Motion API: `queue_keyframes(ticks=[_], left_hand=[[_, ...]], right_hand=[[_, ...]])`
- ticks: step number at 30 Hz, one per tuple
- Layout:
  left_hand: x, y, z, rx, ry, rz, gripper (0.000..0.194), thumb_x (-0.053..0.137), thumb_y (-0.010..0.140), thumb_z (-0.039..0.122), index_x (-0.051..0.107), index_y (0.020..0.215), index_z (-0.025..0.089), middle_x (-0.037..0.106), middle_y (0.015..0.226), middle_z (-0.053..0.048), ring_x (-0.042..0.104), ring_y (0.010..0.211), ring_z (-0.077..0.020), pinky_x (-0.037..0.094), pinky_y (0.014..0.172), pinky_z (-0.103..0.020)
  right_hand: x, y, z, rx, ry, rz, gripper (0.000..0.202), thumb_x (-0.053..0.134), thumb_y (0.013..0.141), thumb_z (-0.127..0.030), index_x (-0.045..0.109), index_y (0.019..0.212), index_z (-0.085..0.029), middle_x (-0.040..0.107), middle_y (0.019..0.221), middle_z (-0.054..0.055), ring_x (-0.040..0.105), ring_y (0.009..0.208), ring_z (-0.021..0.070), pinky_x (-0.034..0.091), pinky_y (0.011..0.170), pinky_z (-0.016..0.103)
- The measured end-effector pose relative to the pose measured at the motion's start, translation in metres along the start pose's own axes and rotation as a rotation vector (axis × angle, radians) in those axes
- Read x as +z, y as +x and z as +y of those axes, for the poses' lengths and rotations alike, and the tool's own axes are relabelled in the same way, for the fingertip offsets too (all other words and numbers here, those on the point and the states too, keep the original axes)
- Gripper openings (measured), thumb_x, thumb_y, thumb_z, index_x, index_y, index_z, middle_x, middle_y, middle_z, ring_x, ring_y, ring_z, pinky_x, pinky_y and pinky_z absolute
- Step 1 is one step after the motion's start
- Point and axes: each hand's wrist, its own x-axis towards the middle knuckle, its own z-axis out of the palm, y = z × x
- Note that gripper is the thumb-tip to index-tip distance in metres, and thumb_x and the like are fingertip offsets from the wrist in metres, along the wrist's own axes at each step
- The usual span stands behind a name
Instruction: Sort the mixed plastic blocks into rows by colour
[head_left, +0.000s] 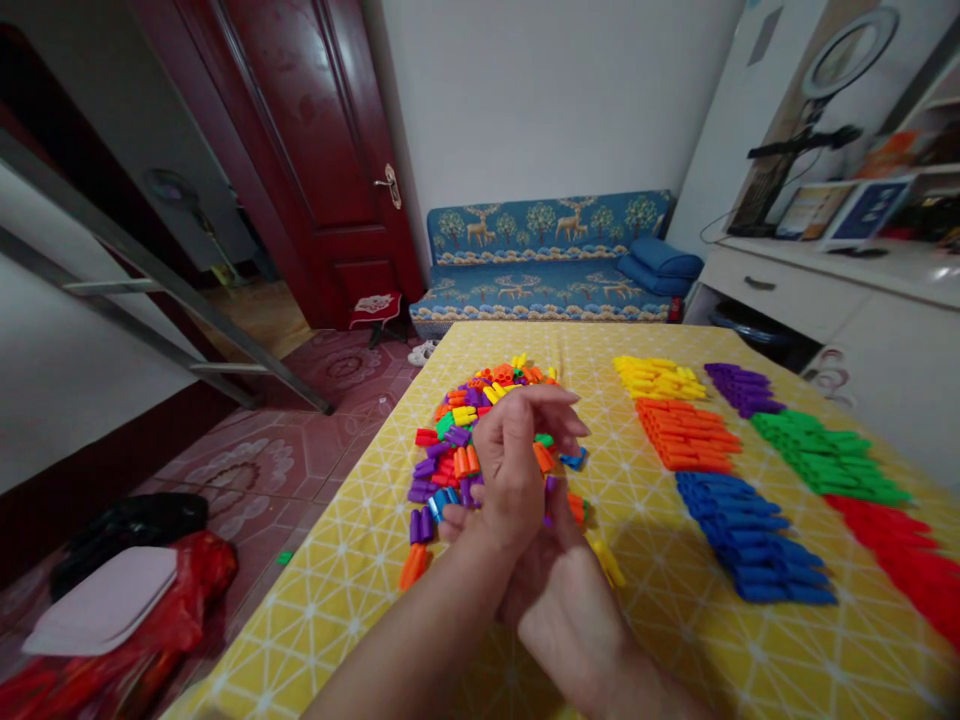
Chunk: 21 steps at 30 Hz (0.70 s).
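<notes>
The tabletop [345,560] in front of you, under a yellow cloth with white lines, fills most of the lower middle of the frame. A dark red door [304,130] stands at upper left, a blue patterned sofa [517,285] lies along the wall at upper centre, and a white cabinet [799,300] takes the right edge.

Left of centre on the tabletop spreads a mixed pile [442,465] of small coloured tubes, partly hidden behind your hands. Your left hand [517,455] is over its near right part, fingers bent toward the right; you show nothing in it, but its inner side is hidden, so I can't tell whether it holds a tube. Your right hand [551,575] is below and behind your left wrist and seems to touch it; its grip is covered too.

Right of your hands lie sorted groups: blue [750,540], green [832,455], red [907,555] at the right edge, orange [686,435], yellow [660,380] and purple [742,390].

Smallest are a yellow tube [609,562] just beside your right hand and a green piece [285,557] on the floor at lower left.
</notes>
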Motion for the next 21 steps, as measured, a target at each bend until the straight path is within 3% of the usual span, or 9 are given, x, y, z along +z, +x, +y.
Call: queue_keyframes(ticks=[3,6,8,10,12,15,17,19,21], left_hand=[[-0.005,0.011,-0.005,-0.089,0.014,-0.095,0.053,0.028,0.100,0.052,0.066,0.099,0.014,0.068,0.076,-0.005,0.061,0.061,-0.0115,0.050,0.057,-0.024],[-0.037,0.014,-0.001,-0.105,0.228,-0.215,0.035,0.050,0.095,0.044,0.068,0.107,0.016,0.071,0.089,-0.007,0.066,0.076,-0.0150,0.053,0.069,-0.026],[-0.074,0.008,0.007,-0.050,0.500,-0.232,0.026,0.059,0.091,0.037,0.070,0.104,0.017,0.072,0.099,-0.008,0.067,0.090,-0.0183,0.052,0.082,-0.029],[-0.118,-0.008,0.015,-0.013,0.756,-0.237,0.022,0.059,0.091,0.035,0.072,0.098,0.018,0.072,0.101,-0.008,0.065,0.098,-0.0210,0.050,0.091,-0.034],[-0.163,-0.030,0.020,-0.079,0.948,-0.282,0.028,0.059,0.090,0.038,0.070,0.108,0.020,0.069,0.111,-0.010,0.062,0.107,-0.0244,0.048,0.096,-0.039],[-0.213,-0.066,0.024,-0.231,1.137,-0.487,0.073,0.071,0.077,0.051,0.047,0.142,0.025,0.046,0.146,-0.015,0.044,0.133,-0.0340,0.041,0.108,-0.050],[-0.226,-0.085,0.024,-0.288,1.206,-0.602,0.100,0.076,0.068,0.060,0.031,0.151,0.027,0.027,0.157,-0.017,0.030,0.142,-0.0408,0.035,0.111,-0.057],[-0.223,-0.097,0.021,-0.316,1.223,-0.639,0.103,0.073,0.069,0.061,0.023,0.153,0.029,0.017,0.161,-0.016,0.022,0.145,-0.0418,0.033,0.112,-0.059],[-0.209,-0.102,0.015,-0.296,1.194,-0.634,0.098,0.069,0.076,0.060,0.018,0.154,0.030,0.010,0.162,-0.015,0.019,0.146,-0.0397,0.034,0.112,-0.056]], right_hand=[[-0.010,0.016,-0.014,-0.144,0.023,0.105,0.064,0.039,0.083,-0.077,0.070,0.102,-0.024,0.072,0.100,0.010,0.066,0.102,0.0269,0.054,0.083,0.043],[-0.033,0.018,-0.028,-0.284,-0.077,0.197,0.051,0.045,0.087,-0.067,0.068,0.104,-0.025,0.069,0.114,0.008,0.064,0.108,0.0240,0.052,0.090,0.041],[-0.053,0.009,-0.033,-0.342,-0.337,0.245,0.043,0.049,0.089,-0.059,0.066,0.109,-0.026,0.067,0.120,0.008,0.063,0.111,0.0241,0.051,0.094,0.042],[-0.077,-0.008,-0.032,-0.402,-0.750,0.262,0.034,0.056,0.088,-0.050,0.066,0.110,-0.026,0.067,0.119,0.008,0.062,0.111,0.0252,0.049,0.096,0.043],[-0.099,-0.025,-0.027,-0.498,-1.207,0.214,0.030,0.065,0.083,-0.044,0.068,0.109,-0.029,0.066,0.121,0.007,0.059,0.115,0.0278,0.046,0.100,0.047],[-0.120,-0.042,-0.015,-0.618,-1.727,0.085,0.059,0.078,0.069,-0.042,0.062,0.125,-0.038,0.053,0.140,0.004,0.044,0.132,0.0351,0.037,0.108,0.055],[-0.123,-0.043,-0.009,-0.623,-1.906,0.022,0.085,0.082,0.062,-0.045,0.048,0.140,-0.041,0.035,0.155,0.002,0.032,0.140,0.0387,0.033,0.110,0.059],[-0.120,-0.036,-0.005,-0.623,-1.979,-0.007,0.096,0.082,0.062,-0.047,0.038,0.146,-0.042,0.020,0.161,0.002,0.023,0.144,0.0396,0.031,0.111,0.061],[-0.114,-0.023,-0.003,-0.646,-1.994,0.014,0.093,0.080,0.065,-0.046,0.037,0.147,-0.039,0.012,0.163,0.004,0.018,0.146,0.0390,0.030,0.111,0.061]])
